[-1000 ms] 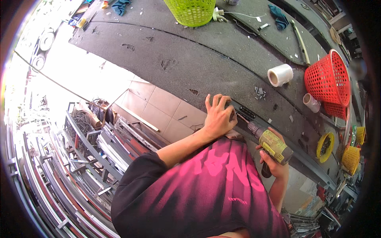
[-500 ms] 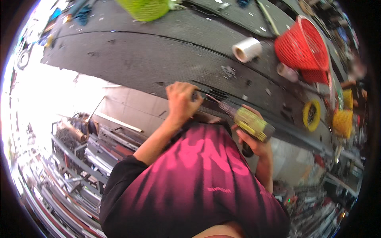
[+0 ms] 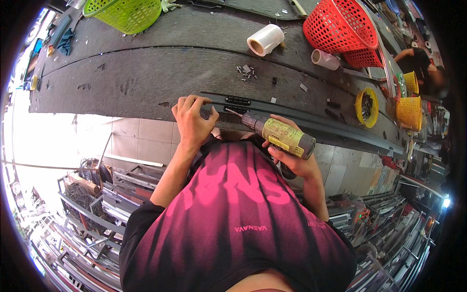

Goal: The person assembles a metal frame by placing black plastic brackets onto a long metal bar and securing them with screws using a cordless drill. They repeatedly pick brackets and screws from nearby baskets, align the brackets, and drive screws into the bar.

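A: Who is doing what here?

B: At a dark, fabric-topped workbench (image 3: 146,73), a person in a pink-and-black shirt (image 3: 233,194) is aiming a yellow-green power drill (image 3: 283,136) toward long dark metal bars (image 3: 331,127). The right hand (image 3: 297,163) is gripping the drill, fingers wrapping its handle.

A: And the other hand?

B: The left hand (image 3: 191,120), at about nine o'clock from the drill, is curving thumb and fingers at the bars' left end. Whether it is pinching a small part there, I cannot tell.

A: How far along is the work?

B: Partway, in my judgement. Two black slotted fittings (image 3: 238,101) are already lying along the bars, side by side, at ten o'clock from the drill. The drill's bit (image 3: 234,113) is pointing past them, its tip showing just beside the lower one's left end; whether it is touching anything, the view is not revealing.

A: What is remaining?

B: The drill work is apparently awaiting completion; no fastener is showing clearly enough to count.

A: Anything lying loose?

B: Small grey pieces (image 3: 246,72) are lying scattered at eleven o'clock from the drill, and a yellow dish (image 3: 359,108) is holding dark bits between two and three o'clock. Whether either is belonging to this job, I cannot tell.
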Action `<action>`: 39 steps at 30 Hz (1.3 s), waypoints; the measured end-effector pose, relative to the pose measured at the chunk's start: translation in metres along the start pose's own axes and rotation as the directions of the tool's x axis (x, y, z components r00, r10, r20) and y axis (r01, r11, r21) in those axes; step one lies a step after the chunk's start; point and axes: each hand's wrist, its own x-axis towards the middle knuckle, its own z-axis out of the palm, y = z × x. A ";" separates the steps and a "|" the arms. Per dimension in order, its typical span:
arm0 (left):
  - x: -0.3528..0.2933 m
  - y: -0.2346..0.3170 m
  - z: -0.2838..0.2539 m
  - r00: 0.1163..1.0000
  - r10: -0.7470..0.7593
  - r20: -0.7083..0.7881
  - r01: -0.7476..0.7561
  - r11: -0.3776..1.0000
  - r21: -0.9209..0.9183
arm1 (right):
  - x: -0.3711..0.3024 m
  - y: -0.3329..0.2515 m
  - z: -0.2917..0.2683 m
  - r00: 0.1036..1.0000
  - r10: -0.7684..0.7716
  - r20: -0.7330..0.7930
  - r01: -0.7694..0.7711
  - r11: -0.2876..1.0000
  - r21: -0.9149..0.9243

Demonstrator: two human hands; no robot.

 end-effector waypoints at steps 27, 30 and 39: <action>-0.028 -0.029 -0.012 0.965 0.233 0.120 -0.227 0.972 -0.062 | -0.001 0.006 -0.008 0.997 -0.062 -0.048 0.061 0.998 -0.022; -0.028 -0.032 -0.010 0.964 0.220 0.152 -0.214 0.975 -0.054 | 0.000 0.001 -0.003 0.997 -0.071 -0.025 0.070 0.997 -0.036; -0.013 -0.013 -0.015 0.767 -0.358 0.533 0.584 0.045 -0.810 | -0.001 0.008 0.008 0.962 -0.262 0.078 0.273 0.936 -0.223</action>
